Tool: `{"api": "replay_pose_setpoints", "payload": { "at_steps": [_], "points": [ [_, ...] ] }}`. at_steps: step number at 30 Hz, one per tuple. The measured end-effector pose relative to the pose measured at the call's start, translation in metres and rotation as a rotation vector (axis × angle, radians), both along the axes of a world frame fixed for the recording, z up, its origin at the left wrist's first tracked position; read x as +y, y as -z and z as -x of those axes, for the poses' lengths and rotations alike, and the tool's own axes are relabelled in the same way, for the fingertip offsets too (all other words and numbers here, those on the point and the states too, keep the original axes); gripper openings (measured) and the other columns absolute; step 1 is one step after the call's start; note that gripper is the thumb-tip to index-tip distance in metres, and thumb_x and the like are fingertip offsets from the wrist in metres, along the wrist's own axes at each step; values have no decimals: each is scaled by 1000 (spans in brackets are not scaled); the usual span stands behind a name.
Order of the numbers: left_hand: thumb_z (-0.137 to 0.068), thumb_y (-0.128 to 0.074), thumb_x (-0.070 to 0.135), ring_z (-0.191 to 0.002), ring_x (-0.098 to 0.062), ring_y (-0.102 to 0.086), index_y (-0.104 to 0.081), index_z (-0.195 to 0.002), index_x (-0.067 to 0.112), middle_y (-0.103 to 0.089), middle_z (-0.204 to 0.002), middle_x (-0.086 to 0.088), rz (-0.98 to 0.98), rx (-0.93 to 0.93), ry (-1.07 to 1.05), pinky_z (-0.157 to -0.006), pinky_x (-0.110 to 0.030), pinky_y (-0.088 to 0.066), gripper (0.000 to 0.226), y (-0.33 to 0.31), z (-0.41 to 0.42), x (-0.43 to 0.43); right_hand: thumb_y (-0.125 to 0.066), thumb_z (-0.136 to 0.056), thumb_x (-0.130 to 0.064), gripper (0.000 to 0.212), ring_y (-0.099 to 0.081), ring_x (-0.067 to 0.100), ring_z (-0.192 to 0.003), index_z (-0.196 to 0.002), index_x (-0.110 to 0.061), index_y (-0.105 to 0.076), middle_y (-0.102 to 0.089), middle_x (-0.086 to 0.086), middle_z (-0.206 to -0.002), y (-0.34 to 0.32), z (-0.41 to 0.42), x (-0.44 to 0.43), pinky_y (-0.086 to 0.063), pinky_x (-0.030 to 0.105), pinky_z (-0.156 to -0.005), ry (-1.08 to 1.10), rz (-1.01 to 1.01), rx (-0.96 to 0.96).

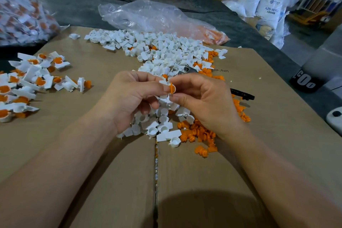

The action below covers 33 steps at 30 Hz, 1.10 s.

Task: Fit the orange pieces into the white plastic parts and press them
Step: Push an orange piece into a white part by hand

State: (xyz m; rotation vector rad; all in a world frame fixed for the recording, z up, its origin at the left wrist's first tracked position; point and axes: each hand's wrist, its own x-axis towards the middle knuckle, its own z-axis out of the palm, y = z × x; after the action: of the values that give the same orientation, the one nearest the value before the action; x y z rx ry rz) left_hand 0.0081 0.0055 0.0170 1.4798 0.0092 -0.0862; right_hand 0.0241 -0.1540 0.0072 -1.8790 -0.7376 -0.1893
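My left hand (pixel 133 96) pinches a white plastic part (pixel 165 83) above the cardboard. My right hand (pixel 201 98) pinches an orange piece (pixel 172 88) between thumb and forefinger, and the piece touches the white part's round opening. Under both hands lies a heap of loose white parts (pixel 162 52) that runs toward the far side. Loose orange pieces (pixel 198 133) are scattered below my right wrist and along the heap's right side. A pile of white parts with orange pieces fitted in them (pixel 33 79) lies at the left.
The work surface is a flattened cardboard box (pixel 92 153) with a seam down the middle. A clear plastic bag (pixel 148 16) lies behind the heap, and a bag of assembled parts (pixel 20 11) stands at the far left. A black tool (pixel 242 95) rests right of my right hand.
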Motion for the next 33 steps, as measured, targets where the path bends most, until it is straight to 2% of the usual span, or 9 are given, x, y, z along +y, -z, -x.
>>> {"api": "replay_pose_setpoints", "payload": {
  "at_steps": [3,5,7,14,18,20,22,27,33],
  "points": [
    [-42,-73,19,-37,-10,-51,-65,-53,13,-60,-50,-2,27,6,11,-33,-13,-33,15,0,0,0,-69,-77,-3,26,-66,2,-83,-93,-22,-65,-65,-15,-85,2,-1,-1,-53,16,-76,26,18,-32],
    [-44,-72,17,-39,-11,-55,-63,-61,7,-63,-54,-7,43,9,16,-34,-14,-37,22,1,-1,0,-68,-78,-3,19,-66,3,-83,-95,-11,-68,-65,-12,-85,3,-1,-1,-53,16,-75,41,36,-58],
    [-45,-71,15,-41,-13,-58,-62,-65,3,-64,-56,-10,60,11,16,-36,-15,-40,25,1,-1,-1,-68,-78,-3,17,-66,3,-83,-95,-6,-68,-64,-12,-84,3,-2,-2,-53,17,-75,51,51,-87],
    [-48,-71,13,-42,-14,-59,-63,-66,2,-64,-56,-10,65,-27,-1,-39,-16,-45,23,2,-2,-2,-70,-76,-4,21,-66,2,-82,-97,-8,-67,-64,-16,-84,4,-4,-2,-54,18,-76,64,25,-57],
    [-48,-70,13,-42,-15,-60,-66,-55,10,-65,-55,-9,72,-44,-13,-39,-16,-46,8,2,-1,-1,-73,-73,-7,36,-65,2,-84,-108,-13,-64,-63,-14,-86,4,-4,-2,-53,17,-77,59,-2,-68],
    [-47,-70,13,-43,-15,-60,-66,-54,11,-64,-55,-10,67,-48,-10,-40,-17,-46,8,2,-1,-1,-72,-73,-7,43,-66,3,-85,-112,-20,-58,-64,-11,-89,5,-3,-2,-54,18,-77,37,-25,-98],
    [-47,-70,14,-43,-16,-60,-64,-59,8,-64,-56,-11,54,-50,-13,-40,-17,-46,15,2,-1,0,-71,-74,-4,46,-66,0,-85,-115,-17,-55,-63,-13,-93,6,-4,-1,-53,18,-77,18,-49,-119],
    [-47,-70,15,-43,-15,-60,-65,-59,7,-65,-56,-12,40,-50,11,-40,-16,-46,15,2,-1,-1,-69,-75,-6,41,-64,-8,-83,-114,-12,-55,-64,-19,-94,7,-4,0,-52,13,-74,18,-34,-203],
    [-44,-71,17,-43,-14,-60,-65,-59,6,-64,-56,-11,44,-39,23,-40,-16,-46,19,3,0,-1,-68,-76,-7,35,-67,7,-82,-109,-12,-61,-67,-6,-88,4,-3,-2,-56,25,-74,50,28,-251]
  ]
}}
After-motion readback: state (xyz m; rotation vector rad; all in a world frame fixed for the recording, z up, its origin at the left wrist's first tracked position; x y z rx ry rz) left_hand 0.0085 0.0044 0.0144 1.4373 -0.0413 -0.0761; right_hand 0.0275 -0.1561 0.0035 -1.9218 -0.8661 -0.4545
